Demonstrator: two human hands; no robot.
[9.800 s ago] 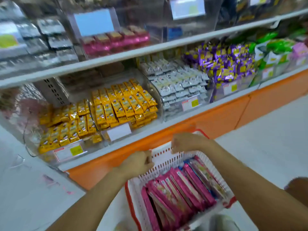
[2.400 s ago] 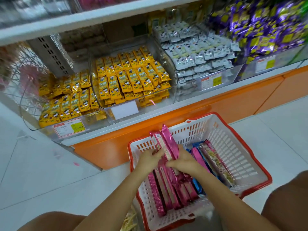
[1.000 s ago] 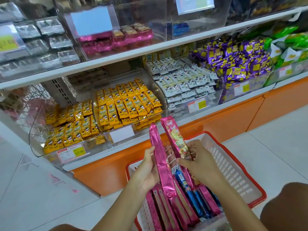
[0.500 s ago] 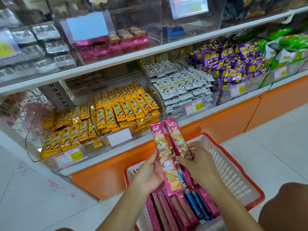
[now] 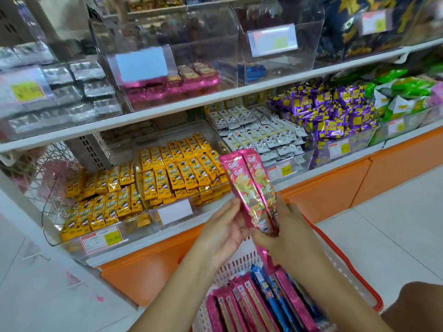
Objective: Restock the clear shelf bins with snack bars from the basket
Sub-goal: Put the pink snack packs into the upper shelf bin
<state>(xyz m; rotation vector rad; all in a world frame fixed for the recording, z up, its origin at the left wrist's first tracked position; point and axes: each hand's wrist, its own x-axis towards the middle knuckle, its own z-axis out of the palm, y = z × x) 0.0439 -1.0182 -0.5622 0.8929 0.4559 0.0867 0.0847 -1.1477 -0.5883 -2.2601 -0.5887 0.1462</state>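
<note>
Bars in hand: Two long pink snack bars [image 5: 251, 192] stood side by side with their tops up, above the basket and in front of the low shelf
Right hand: The right hand [image 5: 287, 231] had its fingers curled round the bottom end of both bars and held them together
Left hand: The left hand [image 5: 223, 233] was mostly flat, and its fingers looked fairly straight and lay along the left side of the bars to keep them even
Basket: The white basket [image 5: 340, 264] with a red rim sat just under the hands, and more pink bars [image 5: 242, 305] and some blue bars [image 5: 271, 293] lay in it in a row
Where they might go: A clear bin [image 5: 203, 44] on the upper shelf had pink packs [image 5: 191, 79] at the bottom and lots of room above them, so my guess was the bars belonged there, but I could not be sure
Next door: The low bin of yellow packs [image 5: 179, 173] looked full
How the bars would feel: Most likely light, with a shiny, slippery wrapper, and the snack inside could snap if it was bent or squeezed
Where to hold: Best round the lower half, with fingers on the wide flat sides — not by the thin sealed tip
Watch out: Two slippery bars could slide past each other, so a gentle, even hold was needed
</note>
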